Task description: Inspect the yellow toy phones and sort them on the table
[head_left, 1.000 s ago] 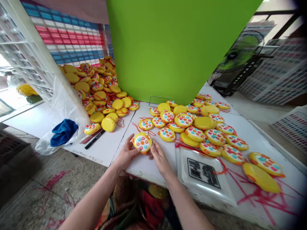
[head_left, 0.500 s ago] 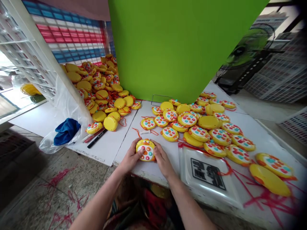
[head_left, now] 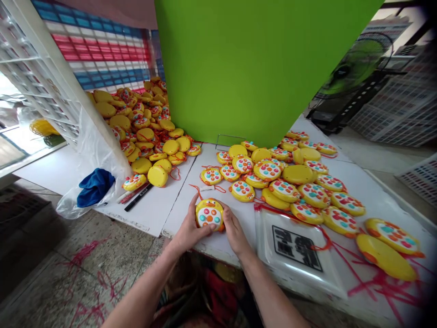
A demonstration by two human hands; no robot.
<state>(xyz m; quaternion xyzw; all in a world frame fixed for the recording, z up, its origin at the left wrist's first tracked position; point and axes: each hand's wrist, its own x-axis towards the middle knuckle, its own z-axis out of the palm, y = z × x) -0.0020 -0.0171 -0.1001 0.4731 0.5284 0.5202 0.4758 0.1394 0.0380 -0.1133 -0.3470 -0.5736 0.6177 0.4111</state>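
Both of my hands hold one yellow duck-shaped toy (head_left: 209, 213) with coloured round buttons, just above the near edge of the white table (head_left: 153, 209). My left hand (head_left: 189, 229) wraps its left side with the thumb on the button face. My right hand (head_left: 235, 230) grips its right side. A red string trails from the toy toward the back. Just beyond it, several more of the same toys (head_left: 283, 182) lie spread over the table.
A large heap of yellow toys (head_left: 143, 132) sits at the back left beside a white crate wall. A green panel (head_left: 256, 68) stands behind. A clear plastic tray with a black label (head_left: 297, 250) lies at my right. Markers (head_left: 136, 196) and a blue cloth in a bag (head_left: 94, 187) lie left.
The toy came down from a raised tilt to the near table edge, and both hands closed tighter round it, with the left thumb now on its face.
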